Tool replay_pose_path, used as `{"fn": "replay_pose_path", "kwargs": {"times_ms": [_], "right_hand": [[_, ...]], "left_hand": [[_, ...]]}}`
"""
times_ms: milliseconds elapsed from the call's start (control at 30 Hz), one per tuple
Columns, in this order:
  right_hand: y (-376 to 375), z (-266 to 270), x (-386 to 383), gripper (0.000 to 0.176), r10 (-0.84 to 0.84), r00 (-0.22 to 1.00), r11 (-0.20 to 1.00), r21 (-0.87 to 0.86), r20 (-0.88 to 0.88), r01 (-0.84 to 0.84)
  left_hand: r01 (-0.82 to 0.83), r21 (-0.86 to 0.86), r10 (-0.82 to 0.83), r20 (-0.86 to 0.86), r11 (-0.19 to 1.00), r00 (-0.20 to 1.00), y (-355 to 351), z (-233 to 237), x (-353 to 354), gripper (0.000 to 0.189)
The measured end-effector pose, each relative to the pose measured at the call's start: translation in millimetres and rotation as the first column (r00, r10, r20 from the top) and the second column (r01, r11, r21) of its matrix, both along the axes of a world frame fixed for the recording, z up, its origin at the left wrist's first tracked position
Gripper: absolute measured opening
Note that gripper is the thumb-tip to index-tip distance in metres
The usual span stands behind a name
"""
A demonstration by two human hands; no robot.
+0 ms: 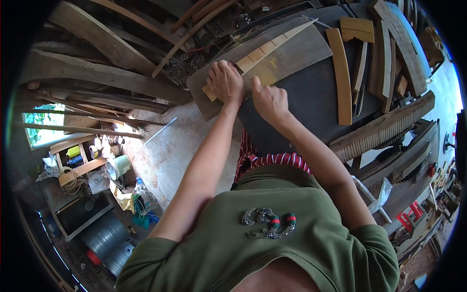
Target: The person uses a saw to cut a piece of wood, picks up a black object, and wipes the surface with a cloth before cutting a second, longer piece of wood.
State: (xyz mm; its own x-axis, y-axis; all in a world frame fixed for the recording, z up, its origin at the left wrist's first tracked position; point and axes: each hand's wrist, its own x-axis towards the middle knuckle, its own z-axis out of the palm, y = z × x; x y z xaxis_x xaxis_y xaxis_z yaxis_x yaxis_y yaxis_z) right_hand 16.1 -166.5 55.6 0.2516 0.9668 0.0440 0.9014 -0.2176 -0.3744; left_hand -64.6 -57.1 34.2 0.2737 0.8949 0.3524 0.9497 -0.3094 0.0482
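Note:
A long, light wooden strip (265, 49) with dark lines across it tapers to a point at its far right end. It lies along a wide grey-brown board (306, 49), which has a yellowish patch of dust. My left hand (226, 83) is closed over the strip near its left end, pressing it against the board, and a short bit of wood shows past the fingers. Close beside it, at the board's near edge, my right hand (271, 100) is closed with the thumb raised. Whatever its fingers may hold is hidden. Both hands are over the dark tabletop (287, 129).
A curved wooden piece (339, 78) and a notched block (357, 30) lie on the right of the tabletop. A long ridged wooden piece (384, 125) runs along its right side. Planks (107, 73) lean at left, above a bucket (118, 167) and metal drums (104, 237).

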Motion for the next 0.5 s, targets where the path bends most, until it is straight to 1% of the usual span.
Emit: {"fn": "replay_pose_path", "kwargs": {"times_ms": [67,167,200,267,300,333,367,400,433,467,500], "right_hand": [[-6,2,0,0.007,0.002,1.0,1.0,-0.005,-0.012,-0.002],[-45,17,6,0.008,0.002,0.998,0.989,-0.145,-0.07,-0.012],[-43,16,7,0.008,0.012,0.998,0.989,-0.143,-0.067,-0.022],[-37,11,3,0.009,0.019,0.999,0.999,-0.047,-0.034,-0.021],[-18,6,3,0.009,0.0,0.998,0.998,-0.057,-0.062,-0.004],[-10,5,5,0.009,0.003,0.998,0.999,-0.043,-0.058,-0.006],[-2,4,5,0.013,0.01,0.998,0.999,-0.046,-0.066,-0.013],[0,4,2,0.018,0.01,0.997,0.998,-0.057,-0.078,-0.014],[0,4,0,0.018,0.003,0.997,0.998,-0.057,-0.077,-0.008],[0,3,1,0.013,0.003,0.998,0.999,-0.042,-0.069,-0.006],[0,3,1,0.009,0.003,0.998,1.0,-0.031,-0.063,-0.005]], "left_hand": [[-0.024,-0.023,0.024,-0.014,0.999,1.0,1,-1,1,0.018],[-0.039,-0.023,0.038,-0.024,0.999,0.999,1,-2,2,0.019],[-0.049,-0.021,0.048,-0.022,0.999,0.999,3,-3,3,0.019],[-0.002,0.006,0.002,0.019,1.0,1.0,2,-3,0,0.02],[-0.002,0.014,0.002,0.019,1.0,1.0,0,-3,0,0.02],[-0.01,-0.03,0.011,0.013,1.0,1.0,2,-2,1,0.019],[-0.018,-0.071,0.018,0.005,0.997,1.0,5,0,1,0.018],[-0.014,-0.064,0.014,0.001,0.998,1.0,9,2,-3,0.018],[0.009,-0.136,-0.011,-0.009,0.991,1.0,15,5,-6,0.02],[0.034,-0.207,-0.037,-0.013,0.978,0.999,20,5,-5,0.022],[-0.005,-0.239,-0.001,-0.023,0.971,1.0,20,7,-4,0.026]]}}
